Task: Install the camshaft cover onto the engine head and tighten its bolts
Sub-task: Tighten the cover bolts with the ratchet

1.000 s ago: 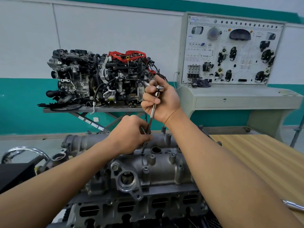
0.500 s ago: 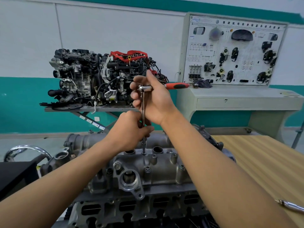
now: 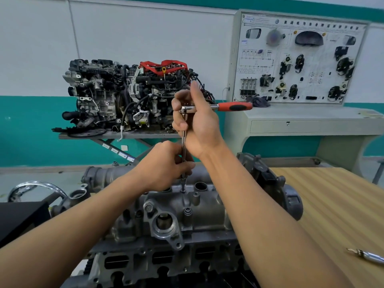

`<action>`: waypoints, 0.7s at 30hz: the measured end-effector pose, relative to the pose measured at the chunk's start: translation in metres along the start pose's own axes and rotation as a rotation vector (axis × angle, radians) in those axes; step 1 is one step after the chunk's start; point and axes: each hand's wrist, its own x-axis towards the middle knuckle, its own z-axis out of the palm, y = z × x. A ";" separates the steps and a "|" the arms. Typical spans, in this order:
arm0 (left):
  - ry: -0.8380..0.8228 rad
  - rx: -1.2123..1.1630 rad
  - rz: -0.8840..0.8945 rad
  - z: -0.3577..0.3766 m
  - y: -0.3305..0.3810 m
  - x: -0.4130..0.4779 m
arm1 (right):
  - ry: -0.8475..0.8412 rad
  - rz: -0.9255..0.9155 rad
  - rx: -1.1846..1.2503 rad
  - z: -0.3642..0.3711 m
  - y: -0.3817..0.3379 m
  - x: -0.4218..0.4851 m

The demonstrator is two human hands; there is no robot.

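At centre frame, a grey cast-aluminium camshaft cover (image 3: 187, 210) is seen seated on top of the dark grey engine head (image 3: 158, 260), which fills the lower middle of the picture. A chrome ratchet wrench with a red-and-black handle (image 3: 234, 106) is held above it; the handle lies level and points toward the right of the frame. From the ratchet's head a slim chrome extension bar (image 3: 183, 142) drops straight down, and its tip is set on a bolt (image 3: 182, 191) at the upper edge of the cover, just left of a round open bore.

The right hand (image 3: 197, 123) is closed around the ratchet head, with the thumb raised upright behind it. The left hand (image 3: 166, 165) is closed on the lower part of the extension bar, fingers wrapped around the shaft just above the cover. Both forearms are bare and enter from the bottom edge.

At right, a light wooden-topped workbench (image 3: 332, 204) is noted, with a chrome tool (image 3: 367, 255) lying near the lower right edge (its type cannot be told). At upper left, a complete display engine with red hoses (image 3: 128, 96) stands on a grey lift table. At upper right, a pale grey training panel with mounted black components (image 3: 299, 59) is seen against the wall.
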 end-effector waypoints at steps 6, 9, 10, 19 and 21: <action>-0.038 0.016 0.044 -0.002 -0.001 0.000 | -0.170 -0.006 -0.093 -0.008 -0.008 -0.003; -0.077 0.027 0.058 -0.006 -0.001 0.000 | -0.110 -0.097 -0.155 -0.002 0.000 -0.002; -0.092 0.028 0.057 -0.007 -0.001 0.001 | -0.084 -0.127 -0.156 0.000 0.002 -0.002; -0.142 0.064 0.071 -0.007 -0.004 0.007 | 0.149 -0.368 -0.238 0.004 0.015 0.000; -0.130 0.133 0.072 -0.006 -0.011 0.003 | 0.143 -0.368 -0.243 0.005 0.015 0.001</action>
